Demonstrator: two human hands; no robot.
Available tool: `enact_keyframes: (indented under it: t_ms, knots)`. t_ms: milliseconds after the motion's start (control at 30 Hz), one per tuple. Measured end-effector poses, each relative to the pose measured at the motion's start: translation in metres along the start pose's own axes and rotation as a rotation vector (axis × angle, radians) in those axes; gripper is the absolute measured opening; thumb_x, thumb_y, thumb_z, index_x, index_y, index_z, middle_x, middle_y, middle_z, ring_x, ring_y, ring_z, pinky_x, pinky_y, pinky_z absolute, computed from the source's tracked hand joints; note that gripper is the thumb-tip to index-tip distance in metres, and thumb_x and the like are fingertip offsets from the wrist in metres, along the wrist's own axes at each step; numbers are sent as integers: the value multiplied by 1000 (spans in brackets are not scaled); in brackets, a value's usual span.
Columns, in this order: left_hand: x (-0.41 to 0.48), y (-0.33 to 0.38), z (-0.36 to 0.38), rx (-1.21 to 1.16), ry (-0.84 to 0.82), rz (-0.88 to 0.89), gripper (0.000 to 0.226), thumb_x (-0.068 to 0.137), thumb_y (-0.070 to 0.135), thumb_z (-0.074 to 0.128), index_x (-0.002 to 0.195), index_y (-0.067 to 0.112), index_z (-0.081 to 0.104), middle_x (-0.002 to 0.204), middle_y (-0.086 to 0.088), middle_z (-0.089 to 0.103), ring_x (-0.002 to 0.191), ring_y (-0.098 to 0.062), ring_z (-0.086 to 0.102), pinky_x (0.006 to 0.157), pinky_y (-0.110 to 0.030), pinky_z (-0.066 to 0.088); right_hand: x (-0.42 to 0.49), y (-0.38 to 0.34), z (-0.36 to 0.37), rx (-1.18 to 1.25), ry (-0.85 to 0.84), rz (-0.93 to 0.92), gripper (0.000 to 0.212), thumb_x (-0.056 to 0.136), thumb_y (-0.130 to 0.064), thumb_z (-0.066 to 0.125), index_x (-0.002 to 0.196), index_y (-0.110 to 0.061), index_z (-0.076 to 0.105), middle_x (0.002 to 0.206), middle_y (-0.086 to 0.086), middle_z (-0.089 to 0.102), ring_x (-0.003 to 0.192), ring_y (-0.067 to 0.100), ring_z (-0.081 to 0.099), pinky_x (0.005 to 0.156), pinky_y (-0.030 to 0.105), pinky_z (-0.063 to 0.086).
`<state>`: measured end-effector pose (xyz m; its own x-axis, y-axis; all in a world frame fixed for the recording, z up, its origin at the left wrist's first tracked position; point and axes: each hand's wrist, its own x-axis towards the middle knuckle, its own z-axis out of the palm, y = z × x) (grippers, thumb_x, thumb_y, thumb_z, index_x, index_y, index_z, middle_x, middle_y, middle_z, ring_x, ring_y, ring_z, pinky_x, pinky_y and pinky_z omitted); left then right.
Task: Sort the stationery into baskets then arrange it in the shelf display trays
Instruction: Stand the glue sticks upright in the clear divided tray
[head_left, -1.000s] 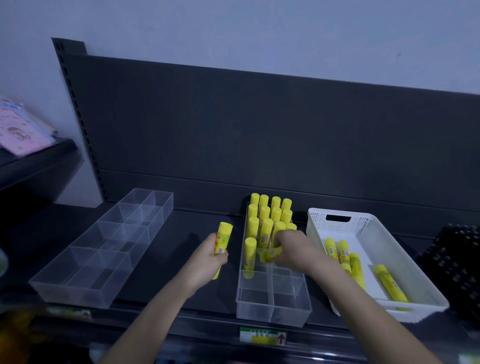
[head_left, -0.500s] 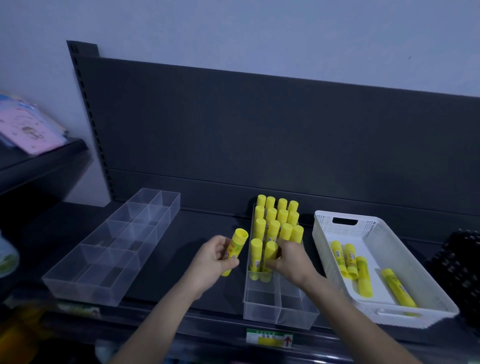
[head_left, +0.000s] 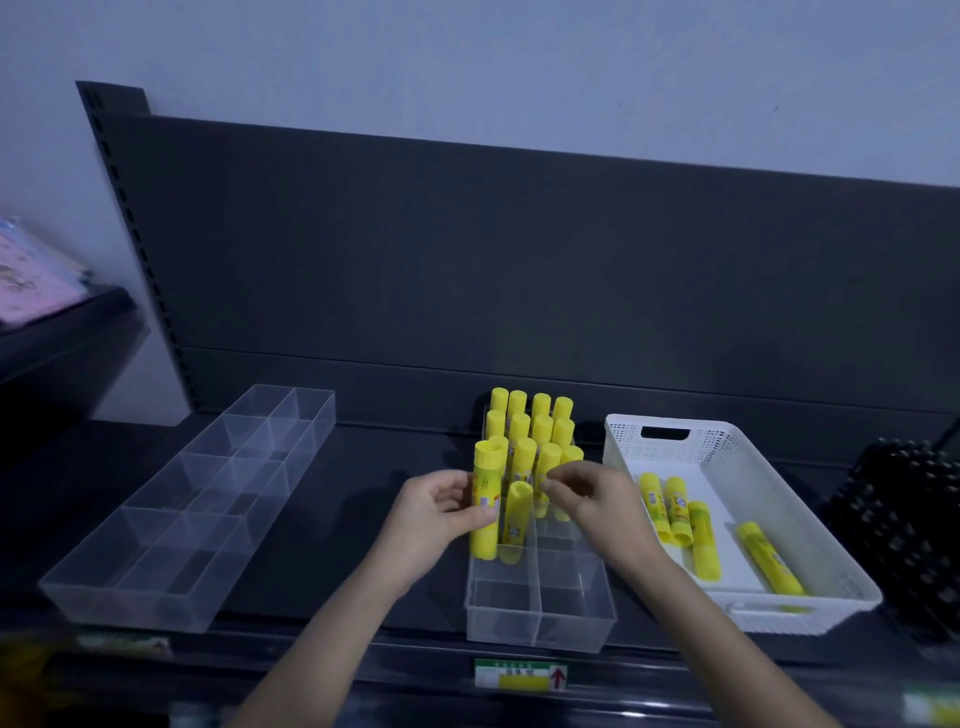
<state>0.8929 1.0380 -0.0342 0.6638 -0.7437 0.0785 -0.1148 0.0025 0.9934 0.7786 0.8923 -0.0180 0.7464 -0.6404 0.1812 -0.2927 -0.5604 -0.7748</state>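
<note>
Grip of left hand (head_left: 435, 515) around upright glue stick (head_left: 488, 470); grip of right hand (head_left: 597, 499) unclear

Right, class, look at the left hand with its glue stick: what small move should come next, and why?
Probably set the glue stick that the left hand grips down upright in the clear tray, beside the front standing stick, then let go. It is upright at that row's left end, and the nearer compartments hold nothing. Whether its base touches the floor yet is unclear.
</note>
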Motion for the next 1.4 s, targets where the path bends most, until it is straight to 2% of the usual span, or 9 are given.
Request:
enact_keyframes:
  t_ms: [100,267,367,433,600,733,900,1067,1400]
  knots:
    - [2,7,16,-106,-10,16,27,73,-7,71,85,17,64,74,5,72,72,-7,67,64,-14,52,-10,-5,-12,181,-72,35,17,88,-17,62,72,-21,66,76,-2,67,68,4,57,64,17,44]
    - [7,17,36,-194,-35,33,29,75,-10,67,84,16,58,71,9,71,67,-1,67,61,-15,51,-19,9,-13,570,-331,244,11,91,-12,55,90,-15,66,84,3,66,74,10,60,59,19,44]
    - [8,15,36,-113,-69,-16,28,76,-8,68,86,16,58,74,8,69,65,1,65,58,-11,49,-17,13,-25,868,-259,325,9,89,0,52,92,-5,59,79,10,63,65,15,61,56,22,48]
    - [9,3,28,204,-37,-1,18,78,2,71,85,15,62,77,8,64,68,-1,61,59,-8,46,-12,18,-42,916,-135,335,10,88,4,51,86,-3,57,72,10,64,60,16,61,54,21,50]
    - [5,-27,26,723,-88,115,13,86,14,63,92,10,74,80,8,62,70,2,55,66,-10,45,0,24,-56,221,95,179,12,80,3,61,81,-9,58,65,4,61,62,18,56,51,15,45]
    - [7,-31,36,853,-116,116,18,89,21,60,96,12,74,98,-2,65,92,-17,60,84,-33,50,4,28,-15,-276,-28,18,24,82,-12,62,105,-9,61,89,7,66,76,18,55,56,16,34]
    - [11,-33,39,902,-94,137,18,89,17,57,94,12,74,99,-3,65,91,-19,61,82,-34,51,10,29,7,-296,-95,-21,32,84,-17,61,116,-10,58,97,9,66,76,14,52,52,13,35]
    - [12,-35,39,904,-83,150,18,90,17,56,93,11,73,97,-1,64,90,-18,61,80,-32,51,12,36,14,-339,-139,21,18,82,-21,63,92,-6,60,87,11,65,80,26,60,69,35,47]
    - [14,-37,37,925,-109,185,18,89,14,55,88,10,72,95,-3,65,88,-20,61,79,-35,52,3,32,13,-342,-127,42,23,84,-21,62,99,-4,60,91,13,67,80,24,60,65,27,41]
